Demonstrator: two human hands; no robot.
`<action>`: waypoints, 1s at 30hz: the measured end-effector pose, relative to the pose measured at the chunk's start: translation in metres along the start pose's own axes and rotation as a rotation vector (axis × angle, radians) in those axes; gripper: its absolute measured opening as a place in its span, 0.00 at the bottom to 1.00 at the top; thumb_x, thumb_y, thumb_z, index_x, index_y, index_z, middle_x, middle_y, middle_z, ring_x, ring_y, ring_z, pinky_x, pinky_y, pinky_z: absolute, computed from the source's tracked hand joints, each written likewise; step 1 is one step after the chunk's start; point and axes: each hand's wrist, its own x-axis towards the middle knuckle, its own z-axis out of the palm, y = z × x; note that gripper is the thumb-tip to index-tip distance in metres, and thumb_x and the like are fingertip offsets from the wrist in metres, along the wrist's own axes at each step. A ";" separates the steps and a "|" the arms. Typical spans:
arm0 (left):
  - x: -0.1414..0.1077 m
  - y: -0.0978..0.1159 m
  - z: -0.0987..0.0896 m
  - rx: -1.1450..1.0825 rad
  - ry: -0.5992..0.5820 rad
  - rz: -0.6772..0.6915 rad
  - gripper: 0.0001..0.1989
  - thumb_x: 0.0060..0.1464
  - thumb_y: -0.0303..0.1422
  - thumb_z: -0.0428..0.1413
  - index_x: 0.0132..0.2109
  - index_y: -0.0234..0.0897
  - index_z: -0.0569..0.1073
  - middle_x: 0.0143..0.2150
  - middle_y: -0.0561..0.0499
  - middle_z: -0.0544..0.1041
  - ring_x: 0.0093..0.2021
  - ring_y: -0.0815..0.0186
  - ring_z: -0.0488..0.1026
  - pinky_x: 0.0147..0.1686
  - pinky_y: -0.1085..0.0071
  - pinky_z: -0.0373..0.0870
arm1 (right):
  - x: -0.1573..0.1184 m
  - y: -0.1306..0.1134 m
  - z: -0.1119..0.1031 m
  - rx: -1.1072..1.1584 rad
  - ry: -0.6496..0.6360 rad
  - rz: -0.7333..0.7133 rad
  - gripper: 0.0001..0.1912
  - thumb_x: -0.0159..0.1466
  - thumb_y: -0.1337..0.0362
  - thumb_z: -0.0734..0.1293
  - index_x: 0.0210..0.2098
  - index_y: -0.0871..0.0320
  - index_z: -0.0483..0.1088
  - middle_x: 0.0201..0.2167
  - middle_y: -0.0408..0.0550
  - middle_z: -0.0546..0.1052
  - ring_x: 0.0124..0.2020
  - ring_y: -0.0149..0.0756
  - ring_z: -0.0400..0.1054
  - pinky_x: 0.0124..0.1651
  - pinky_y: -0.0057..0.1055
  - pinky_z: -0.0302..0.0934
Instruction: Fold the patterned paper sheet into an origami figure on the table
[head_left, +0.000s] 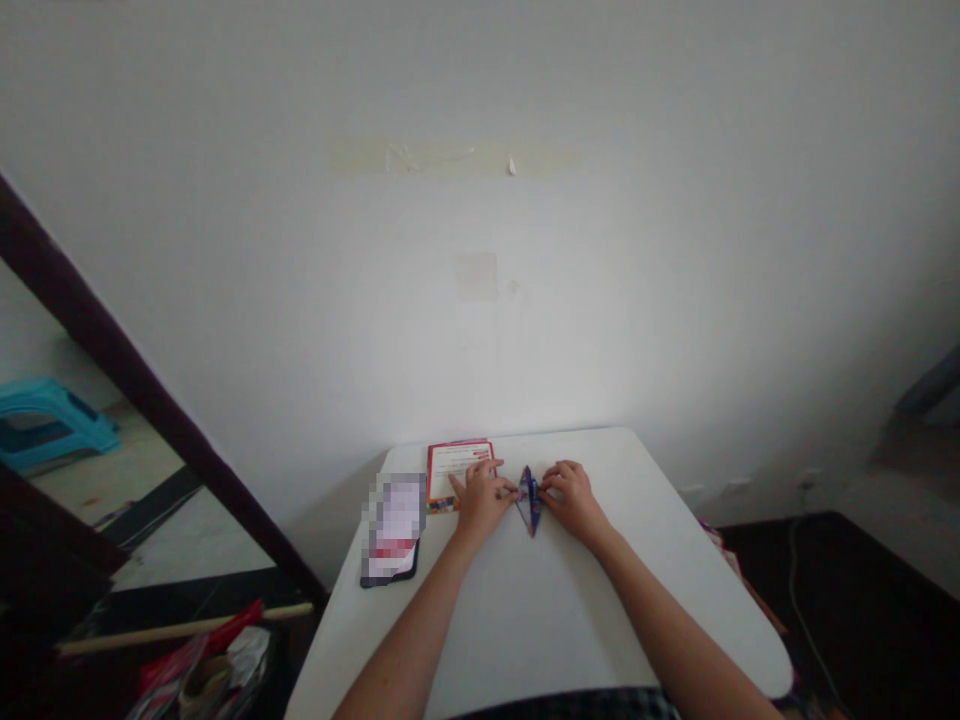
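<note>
A small folded piece of patterned paper (529, 500), blue and purple with a narrow diamond shape, is on the white table between my hands. My left hand (484, 497) pinches its left edge with thumb and forefinger, the other fingers raised over a printed sheet. From the other side my right hand (568, 495) grips the right edge, fingers curled inward. The printed sheet (455, 457) has a red border and is partly covered by my left hand. Left of it lies a phone (394, 525) whose screen is blurred out.
The white table (540, 620) stands against a pale wall (630, 250) with tape marks. At left are a dark-framed opening, a turquoise stool (52, 415), and a bin (206, 680) of rubbish with a wooden stick (187, 628) by it. A cable (799, 590) hangs at right.
</note>
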 end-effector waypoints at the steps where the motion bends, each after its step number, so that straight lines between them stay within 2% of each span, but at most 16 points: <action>1: 0.000 0.000 0.001 0.001 0.006 0.009 0.03 0.50 0.39 0.64 0.34 0.52 0.81 0.60 0.55 0.70 0.63 0.53 0.57 0.61 0.29 0.32 | 0.000 -0.001 0.000 -0.003 -0.008 0.000 0.04 0.59 0.64 0.69 0.34 0.53 0.77 0.40 0.48 0.76 0.51 0.42 0.62 0.55 0.41 0.56; 5: -0.001 -0.001 0.002 0.004 0.028 0.039 0.03 0.53 0.39 0.61 0.34 0.52 0.80 0.60 0.56 0.70 0.64 0.53 0.57 0.61 0.29 0.30 | -0.001 -0.004 -0.004 -0.023 -0.035 0.002 0.06 0.58 0.65 0.69 0.36 0.52 0.77 0.42 0.47 0.75 0.52 0.43 0.60 0.57 0.42 0.54; 15: 0.000 -0.006 -0.011 0.103 -0.103 0.086 0.04 0.51 0.42 0.62 0.36 0.55 0.81 0.66 0.59 0.64 0.67 0.51 0.52 0.61 0.30 0.28 | -0.002 -0.006 -0.017 -0.056 -0.088 0.014 0.02 0.57 0.60 0.72 0.31 0.46 0.79 0.44 0.45 0.75 0.54 0.45 0.58 0.59 0.45 0.52; 19: -0.002 -0.007 -0.011 0.093 -0.079 0.110 0.10 0.55 0.45 0.57 0.33 0.52 0.81 0.66 0.58 0.64 0.66 0.50 0.53 0.60 0.28 0.28 | -0.003 -0.007 -0.023 -0.052 -0.128 0.008 0.03 0.58 0.58 0.70 0.31 0.45 0.79 0.44 0.45 0.74 0.55 0.45 0.57 0.60 0.46 0.51; 22: -0.002 -0.005 -0.010 0.087 -0.070 0.113 0.13 0.55 0.48 0.56 0.31 0.49 0.80 0.65 0.57 0.64 0.65 0.50 0.53 0.59 0.27 0.28 | -0.003 -0.007 -0.022 -0.052 -0.134 0.015 0.07 0.60 0.56 0.68 0.30 0.47 0.79 0.43 0.46 0.74 0.56 0.45 0.57 0.60 0.46 0.50; 24: -0.003 -0.004 -0.009 0.083 -0.074 0.108 0.11 0.53 0.47 0.58 0.32 0.49 0.80 0.65 0.58 0.65 0.65 0.50 0.53 0.59 0.27 0.28 | -0.002 -0.007 -0.018 -0.052 -0.124 0.039 0.09 0.61 0.55 0.68 0.28 0.49 0.78 0.42 0.46 0.75 0.55 0.45 0.58 0.60 0.45 0.50; 27: -0.004 -0.003 -0.008 0.069 -0.081 0.108 0.06 0.51 0.44 0.61 0.36 0.53 0.80 0.64 0.58 0.66 0.66 0.51 0.53 0.60 0.28 0.27 | -0.002 -0.008 -0.011 -0.057 -0.102 0.083 0.06 0.60 0.57 0.69 0.31 0.49 0.78 0.42 0.47 0.74 0.53 0.44 0.59 0.58 0.43 0.51; 30: -0.005 -0.002 -0.008 0.043 -0.078 0.105 0.07 0.50 0.43 0.62 0.40 0.58 0.79 0.64 0.58 0.66 0.66 0.52 0.53 0.60 0.29 0.27 | -0.002 -0.010 -0.008 -0.067 -0.087 0.107 0.07 0.59 0.57 0.70 0.36 0.48 0.78 0.42 0.47 0.74 0.52 0.43 0.60 0.58 0.43 0.51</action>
